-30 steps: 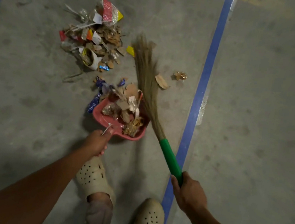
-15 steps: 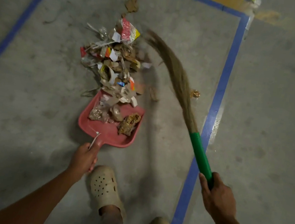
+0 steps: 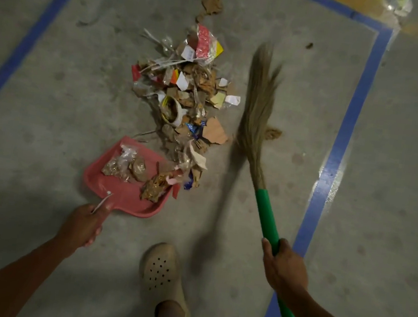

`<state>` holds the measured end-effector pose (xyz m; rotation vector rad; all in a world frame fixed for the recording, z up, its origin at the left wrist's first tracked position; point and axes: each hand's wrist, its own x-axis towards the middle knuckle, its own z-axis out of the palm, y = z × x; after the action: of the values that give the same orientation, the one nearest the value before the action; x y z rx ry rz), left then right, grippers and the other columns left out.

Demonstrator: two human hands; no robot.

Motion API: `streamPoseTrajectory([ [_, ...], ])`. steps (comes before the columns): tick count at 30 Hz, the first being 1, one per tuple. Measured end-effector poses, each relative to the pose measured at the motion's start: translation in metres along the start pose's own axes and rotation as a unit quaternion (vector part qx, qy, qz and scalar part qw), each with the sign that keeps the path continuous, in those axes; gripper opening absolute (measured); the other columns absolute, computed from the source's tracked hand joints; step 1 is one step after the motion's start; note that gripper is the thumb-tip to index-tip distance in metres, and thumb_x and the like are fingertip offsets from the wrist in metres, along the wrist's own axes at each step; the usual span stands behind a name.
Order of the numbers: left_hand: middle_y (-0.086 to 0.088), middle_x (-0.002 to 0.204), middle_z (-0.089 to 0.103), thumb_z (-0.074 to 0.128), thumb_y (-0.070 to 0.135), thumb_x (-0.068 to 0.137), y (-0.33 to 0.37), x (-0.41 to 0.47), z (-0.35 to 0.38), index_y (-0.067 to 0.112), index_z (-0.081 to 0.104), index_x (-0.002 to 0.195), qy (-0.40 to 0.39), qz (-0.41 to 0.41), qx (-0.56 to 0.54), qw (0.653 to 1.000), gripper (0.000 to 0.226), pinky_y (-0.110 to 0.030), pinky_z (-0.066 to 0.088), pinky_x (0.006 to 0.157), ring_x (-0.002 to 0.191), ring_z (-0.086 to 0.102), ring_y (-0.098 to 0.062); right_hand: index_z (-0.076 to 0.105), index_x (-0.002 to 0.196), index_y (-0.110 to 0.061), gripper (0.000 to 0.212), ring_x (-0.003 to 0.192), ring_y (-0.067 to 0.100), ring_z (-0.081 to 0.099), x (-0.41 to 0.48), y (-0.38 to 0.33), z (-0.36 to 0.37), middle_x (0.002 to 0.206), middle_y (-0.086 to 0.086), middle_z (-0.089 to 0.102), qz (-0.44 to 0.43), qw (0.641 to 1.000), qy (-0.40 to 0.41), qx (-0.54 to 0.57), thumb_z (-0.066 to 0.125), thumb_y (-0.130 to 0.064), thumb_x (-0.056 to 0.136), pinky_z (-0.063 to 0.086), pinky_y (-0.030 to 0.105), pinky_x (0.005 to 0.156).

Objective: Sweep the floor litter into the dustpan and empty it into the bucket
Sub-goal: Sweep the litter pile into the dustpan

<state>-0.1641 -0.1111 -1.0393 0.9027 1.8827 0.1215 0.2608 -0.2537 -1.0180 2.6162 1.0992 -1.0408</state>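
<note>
While the concrete floor (image 3: 50, 112) is carrying everything here, I am reading the scene inside its blue tape border (image 3: 350, 110). The litter pile (image 3: 184, 94) is lying mid-floor, and its near end is spilling onto the lip of the dustpan (image 3: 119, 192). The broom (image 3: 257, 117) is hanging to the pile's right, bristles blurred, between the pile and the right-hand tape line. The red dustpan, part-filled, is sitting toward the near edge. My left hand (image 3: 84, 224) is grasping its handle, and my right hand (image 3: 284, 267) is clenching round the broom's green shaft. The bucket is not showing.

I am judging the risk this way: a hard stroke could be flinging scraps past the pan's open right side. One brown scrap (image 3: 273, 134) behind the bristles could be getting missed.
</note>
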Motion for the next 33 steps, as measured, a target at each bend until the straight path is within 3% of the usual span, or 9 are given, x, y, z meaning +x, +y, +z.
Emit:
streamPoseTrajectory([
  [5,-0.01,0.05,0.049,0.063,0.053,0.093,0.023,0.019,-0.035,0.012,0.048,0.071,-0.028,0.017,0.024,0.999,0.049,-0.018,0.03,0.041,0.035,0.038,-0.016,0.043,0.095,-0.025,0.038,0.056,0.015,0.057,0.005,-0.044,-0.01,0.069,-0.001,0.057,-0.043,0.999,-0.008,-0.025,0.036,-0.062,0.099,0.042,0.028,0.046],
  [9,-0.011,0.05,0.049,0.062,0.049,0.095,0.048,0.033,-0.069,0.009,0.051,0.076,-0.027,0.018,0.041,0.999,0.046,-0.017,0.029,0.041,0.035,0.039,-0.016,0.045,0.092,-0.023,0.039,0.056,0.017,0.057,0.012,-0.064,-0.038,0.067,0.002,0.058,-0.018,1.0,0.007,-0.02,0.037,-0.061,0.098,0.05,0.033,0.051],
  [13,-0.01,0.045,0.051,0.06,0.06,0.091,0.09,0.071,-0.088,0.003,0.055,0.069,-0.009,0.029,0.116,0.993,0.061,-0.022,0.035,0.038,0.035,0.045,-0.02,0.05,0.099,-0.02,0.038,0.061,0.016,0.061,0.041,-0.093,-0.06,0.074,0.003,0.061,-0.023,1.0,-0.022,-0.003,0.039,-0.056,0.101,0.05,0.03,0.053],
  [16,-0.012,0.045,0.053,0.058,0.066,0.088,0.118,0.107,-0.081,0.0,0.06,0.07,-0.05,0.047,0.176,0.982,0.069,-0.023,0.038,0.04,0.036,0.048,-0.02,0.053,0.102,-0.02,0.04,0.066,0.016,0.062,0.073,-0.115,-0.056,0.078,0.002,0.062,-0.045,0.998,-0.037,-0.021,0.039,-0.058,0.101,0.053,0.032,0.057],
  [20,-0.007,0.044,0.054,0.05,0.069,0.092,0.151,0.134,-0.055,0.013,0.056,0.069,-0.065,0.097,0.223,0.968,0.061,-0.025,0.041,0.044,0.036,0.049,-0.018,0.052,0.101,-0.022,0.042,0.063,0.016,0.059,0.093,-0.137,-0.032,0.075,0.001,0.06,-0.085,0.994,-0.034,-0.067,0.037,-0.061,0.1,0.049,0.03,0.053],
  [26,-0.007,0.051,0.053,0.051,0.063,0.095,0.171,0.125,-0.014,0.012,0.053,0.074,-0.065,0.106,0.144,0.982,0.056,-0.023,0.037,0.04,0.035,0.045,-0.015,0.05,0.102,-0.027,0.037,0.06,0.011,0.058,0.08,-0.138,-0.025,0.074,-0.004,0.059,-0.117,0.989,-0.049,-0.079,0.038,-0.062,0.099,0.046,0.024,0.049],
  [33,-0.009,0.056,0.055,0.048,0.064,0.096,0.182,0.08,0.005,0.014,0.057,0.079,-0.032,0.092,0.061,0.993,0.054,-0.025,0.037,0.039,0.038,0.046,-0.015,0.047,0.109,-0.029,0.037,0.059,0.008,0.061,0.048,-0.105,-0.073,0.075,-0.006,0.059,-0.148,0.981,-0.077,-0.095,0.037,-0.063,0.099,0.051,0.02,0.05],
])
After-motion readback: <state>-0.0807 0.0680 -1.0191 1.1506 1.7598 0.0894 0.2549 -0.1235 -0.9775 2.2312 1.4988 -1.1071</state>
